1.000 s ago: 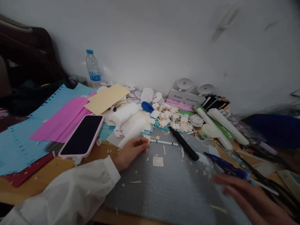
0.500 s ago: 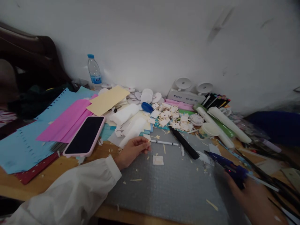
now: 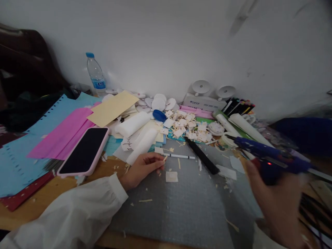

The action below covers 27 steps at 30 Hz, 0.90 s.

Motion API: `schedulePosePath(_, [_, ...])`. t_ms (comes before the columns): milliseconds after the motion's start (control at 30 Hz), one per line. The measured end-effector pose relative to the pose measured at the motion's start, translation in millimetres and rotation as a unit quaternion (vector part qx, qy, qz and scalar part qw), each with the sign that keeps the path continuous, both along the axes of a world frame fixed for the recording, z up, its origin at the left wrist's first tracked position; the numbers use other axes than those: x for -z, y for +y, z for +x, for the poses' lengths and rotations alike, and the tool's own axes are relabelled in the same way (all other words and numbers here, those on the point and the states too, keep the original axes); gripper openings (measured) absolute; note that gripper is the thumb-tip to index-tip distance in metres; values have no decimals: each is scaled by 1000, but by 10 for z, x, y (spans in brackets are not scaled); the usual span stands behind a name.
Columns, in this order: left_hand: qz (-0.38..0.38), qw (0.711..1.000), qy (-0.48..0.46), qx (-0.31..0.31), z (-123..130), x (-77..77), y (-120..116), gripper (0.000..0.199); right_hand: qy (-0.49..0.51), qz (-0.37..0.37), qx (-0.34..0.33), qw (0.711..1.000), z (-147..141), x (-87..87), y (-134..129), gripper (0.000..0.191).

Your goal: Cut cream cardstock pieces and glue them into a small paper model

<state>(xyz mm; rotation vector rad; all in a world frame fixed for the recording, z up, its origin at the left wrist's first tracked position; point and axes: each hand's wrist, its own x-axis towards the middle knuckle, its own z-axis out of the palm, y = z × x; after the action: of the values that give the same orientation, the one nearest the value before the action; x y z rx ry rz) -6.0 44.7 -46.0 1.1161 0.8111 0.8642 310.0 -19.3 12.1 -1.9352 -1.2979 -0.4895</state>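
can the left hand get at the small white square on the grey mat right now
Probably yes: the left hand is close to the small white square on the grey mat, with nothing visible between them. It does seem to pinch a small pale stick, though.
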Motion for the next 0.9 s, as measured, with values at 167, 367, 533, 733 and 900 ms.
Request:
schedulePosePath(167, [10,999,40,7,4,-49,-2,21,57,-40,-76,995,-572,200,182,38])
schedulePosePath(367, [29,988,146,29,16,-129,-23,21,-15,-75,-209,975,-725,591,90,29])
schedulePosePath(533, [36,986,161,25,24,-130,-31,22,-19,-56,-199,978,-714,592,84,29])
schedulePosePath(733, [32,987,155,13,19,-108,-25,21,-48,-57,-208,975,-724,576,89,29])
schedulePosePath(900, [28,986,165,20,28,-145,-27,24,-75,-51,-204,975,-752,587,100,28])
